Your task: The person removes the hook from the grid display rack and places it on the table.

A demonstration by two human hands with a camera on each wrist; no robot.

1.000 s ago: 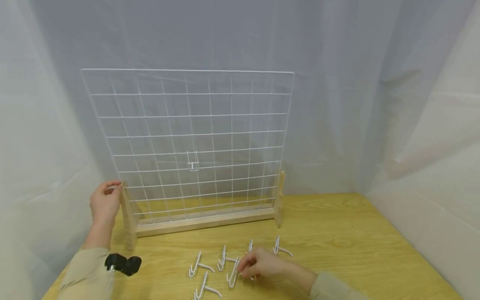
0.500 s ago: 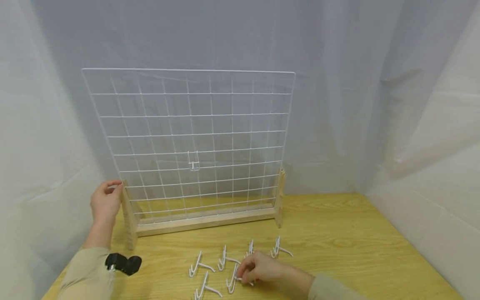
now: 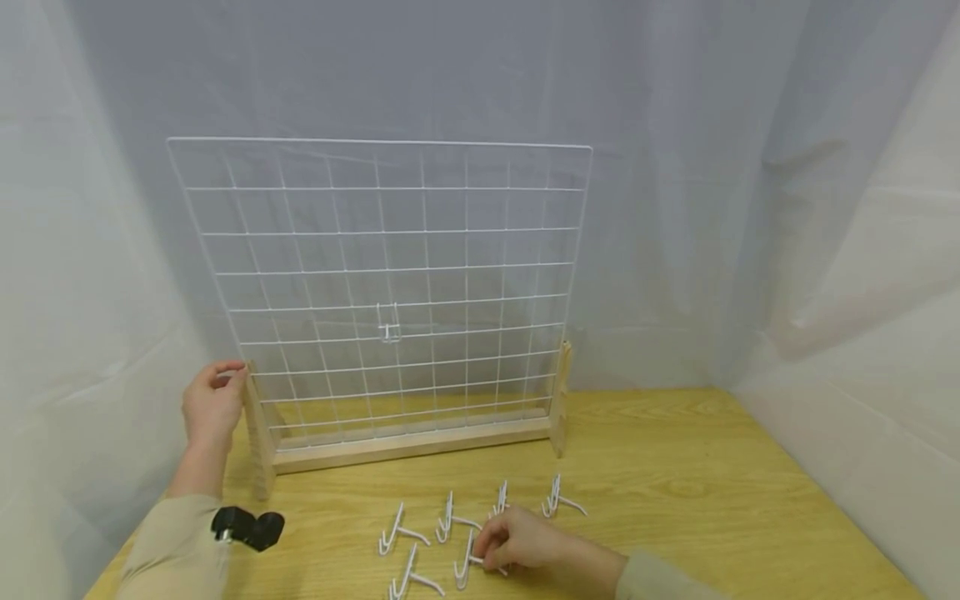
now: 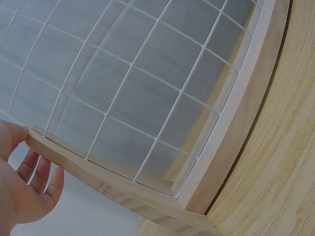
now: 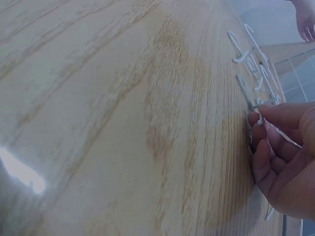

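Observation:
A white wire grid panel [image 3: 450, 250] stands upright in a wooden stand [image 3: 412, 446]. At the stand's left post, my left hand [image 3: 212, 404] holds the top end with its fingertips; the left wrist view shows the fingers [image 4: 42, 174] bent beside the wood. Down at the front, my right hand [image 3: 525, 537] pinches the prong of a white wire display hook [image 3: 464, 565], its looped back end sticking out to the left. Part of that prong is covered by the fingers. One more hook [image 3: 389, 333] hangs on the grid near its middle.
Several like hooks lie around the right hand: one hook [image 3: 397, 529] left, another [image 3: 408, 575] nearer, one [image 3: 450, 517] behind, one [image 3: 557, 497] to the right. The wooden table [image 3: 675, 483] runs up to pale sheeting [image 3: 840, 350]. A black wrist camera [image 3: 247, 527] sits at the left sleeve.
My right hand has closed its fingers on the near hook's prong, and that hook has turned slightly more upright. My left hand stays at the post.

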